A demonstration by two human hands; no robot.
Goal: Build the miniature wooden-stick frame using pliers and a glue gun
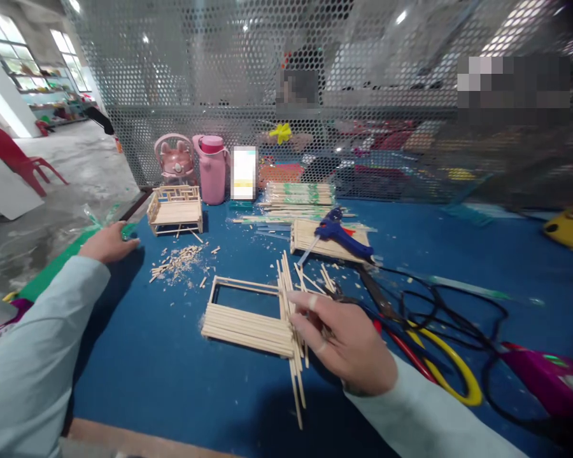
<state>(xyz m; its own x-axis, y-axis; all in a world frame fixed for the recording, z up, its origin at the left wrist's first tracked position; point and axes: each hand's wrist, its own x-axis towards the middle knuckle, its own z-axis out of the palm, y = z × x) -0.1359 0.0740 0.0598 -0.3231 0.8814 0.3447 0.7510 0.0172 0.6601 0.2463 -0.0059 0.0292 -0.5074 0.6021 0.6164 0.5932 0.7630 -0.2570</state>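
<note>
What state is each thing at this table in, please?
Stick frame, front covered, back open
Left hand, thumb and fingers apart
Right hand, fingers at the loose sticks
Little bench, upright
Pink bottle, upright, capped
Phone, upright, screen lit
Glue gun, lying on a stick panel
Scissors, lying down, blade opening unclear
Wood scraps, scattered

Blue tabletop with stick frame, wood scraps, pink jug, scissors, purple object of uncertain kind
</note>
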